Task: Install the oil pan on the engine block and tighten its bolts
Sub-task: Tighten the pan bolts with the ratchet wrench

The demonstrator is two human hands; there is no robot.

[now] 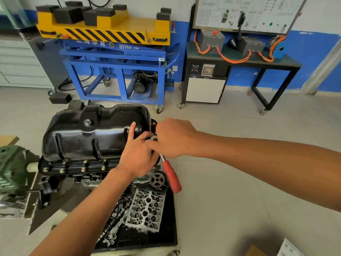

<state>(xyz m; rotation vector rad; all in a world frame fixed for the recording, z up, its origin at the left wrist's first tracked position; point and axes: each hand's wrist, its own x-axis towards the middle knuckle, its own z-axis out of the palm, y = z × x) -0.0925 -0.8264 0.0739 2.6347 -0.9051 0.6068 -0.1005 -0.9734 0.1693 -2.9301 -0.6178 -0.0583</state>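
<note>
Black oil pan (pixel 96 130) seated — right hand (pixel 175 137) grip clamped on the ratchet (pixel 171 176) head (left hand (pixel 137 156) grip unclear); keep it square, pull evenly.

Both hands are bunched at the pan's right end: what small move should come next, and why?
Probably slide the right hand to the red handle and swing it. Both hands crowd the ratchet head at the end of the oil pan, the handle hangs ungripped, and the left hand can steady the head.

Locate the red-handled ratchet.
Head view, centre: the red-handled ratchet is at the oil pan's right end, its head between the left hand and right hand, handle slanting down beside the toothed sprocket.
</note>
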